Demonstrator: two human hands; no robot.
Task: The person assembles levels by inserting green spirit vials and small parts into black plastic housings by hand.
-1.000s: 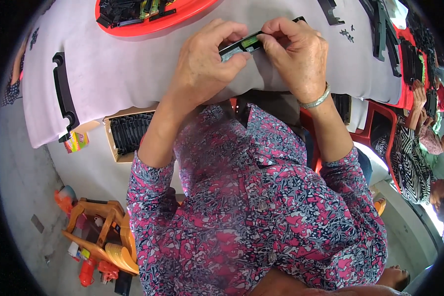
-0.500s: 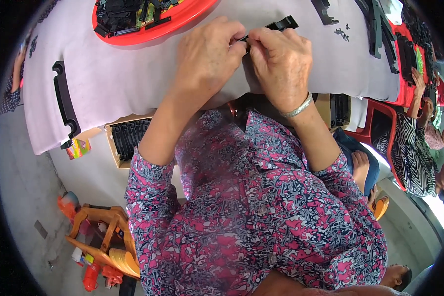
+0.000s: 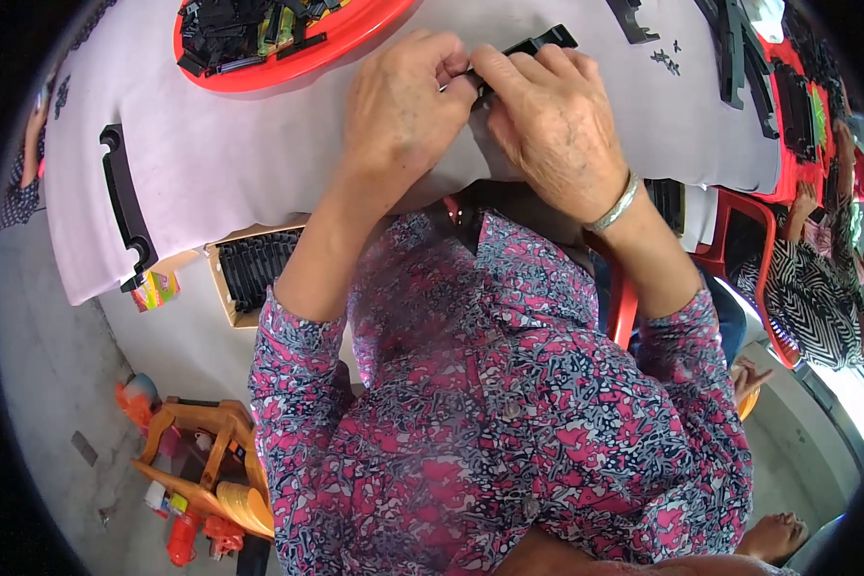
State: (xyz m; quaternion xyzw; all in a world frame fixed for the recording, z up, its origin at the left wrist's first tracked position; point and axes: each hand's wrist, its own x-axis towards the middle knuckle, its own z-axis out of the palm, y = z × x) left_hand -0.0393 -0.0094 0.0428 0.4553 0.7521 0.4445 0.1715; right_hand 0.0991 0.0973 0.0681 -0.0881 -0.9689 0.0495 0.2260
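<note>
Head view: two bare hands meet over a table [image 3: 269,144] covered in pale cloth.
Strip: black, narrow [image 3: 541,41]; lies slantwise between the hands, near end at the left fingertips, middle partly covered by the right fingers, far end sticking out past the right knuckles, bare.
Left hand [image 3: 403,106]: thumb and index finger together, pinched on the strip's near end; other fingers curled in.
Right hand [image 3: 561,130]: index finger stretched along the strip, its tip just beside the left fingertips; thumb bent below, tip hidden, so whether it closes on the strip cannot be told.
Bracelet: silvery band [image 3: 616,204], right wrist.
Tray: red, rounded [image 3: 341,53], beyond the left hand; heaped with small black parts [image 3: 225,34].
Bracket: long, black, notched [image 3: 125,197], by the table's left edge, well apart from the hands.
Dark bits: small scatter [image 3: 665,63], on the cloth to the right of the strip.
Black lengths: several [image 3: 734,62], toward the table's right end.
Box: cardboard [image 3: 223,293], below the table's near edge; black pieces [image 3: 252,269] packed inside.
Co-worker: striped black-and-white clothing [image 3: 806,307], far right.
</note>
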